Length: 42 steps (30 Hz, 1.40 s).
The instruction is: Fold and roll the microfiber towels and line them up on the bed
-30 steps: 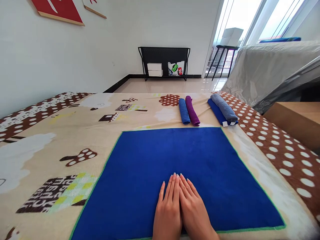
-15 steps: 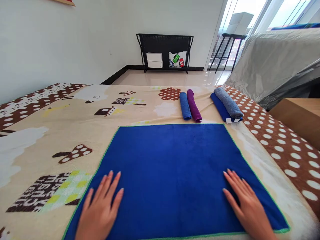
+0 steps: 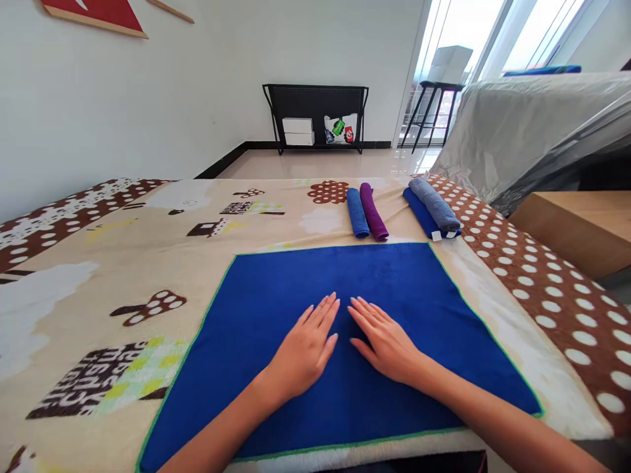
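A blue towel (image 3: 296, 282) with green stitched edges lies spread flat on a patterned blanket (image 3: 148, 243). Near the towel's middle, my left hand (image 3: 306, 347) lies palm down with its fingers stretched out. My right hand (image 3: 382, 338) is just across from it, also palm down and flat, its fingertips angled toward the left hand. A narrow gap of towel shows between the two hands. Neither hand grips anything. Beyond the towel's far edge are a rolled blue towel (image 3: 357, 213) and a rolled purple towel (image 3: 373, 212), side by side.
A grey-blue rolled towel (image 3: 434, 203) rests on a folded dark blue cloth (image 3: 419, 211) at the far right. A wooden box (image 3: 576, 226) stands beyond the blanket's right border. Farther back are a black rack (image 3: 315, 118), a stool (image 3: 434, 108) and a sheet-covered bulk (image 3: 513, 125).
Both hands have moved inward from the towel's left and right sides to its middle, fingers still extended. The camera view has tilted up slightly. The towel remains spread flat.
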Each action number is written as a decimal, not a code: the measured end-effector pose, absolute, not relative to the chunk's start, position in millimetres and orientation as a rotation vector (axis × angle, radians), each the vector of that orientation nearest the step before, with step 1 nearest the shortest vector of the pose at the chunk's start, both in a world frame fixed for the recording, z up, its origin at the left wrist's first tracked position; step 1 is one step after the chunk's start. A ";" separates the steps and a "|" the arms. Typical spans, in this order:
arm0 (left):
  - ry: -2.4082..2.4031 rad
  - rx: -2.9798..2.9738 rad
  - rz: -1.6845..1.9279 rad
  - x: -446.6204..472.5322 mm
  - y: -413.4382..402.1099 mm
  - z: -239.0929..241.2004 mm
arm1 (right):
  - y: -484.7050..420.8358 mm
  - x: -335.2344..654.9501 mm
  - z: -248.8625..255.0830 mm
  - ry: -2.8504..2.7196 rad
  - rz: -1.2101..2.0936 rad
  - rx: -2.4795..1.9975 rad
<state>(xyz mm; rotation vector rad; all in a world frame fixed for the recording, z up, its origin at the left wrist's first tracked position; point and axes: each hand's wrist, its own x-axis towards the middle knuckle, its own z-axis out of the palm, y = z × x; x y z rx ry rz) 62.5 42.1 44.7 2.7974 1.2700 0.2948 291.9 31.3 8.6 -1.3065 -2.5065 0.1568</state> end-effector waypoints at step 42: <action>2.041 2.522 0.133 -51.6 154.5 15.2 | 137.5 395.2 -8.1 -2.065 -0.078 -1.952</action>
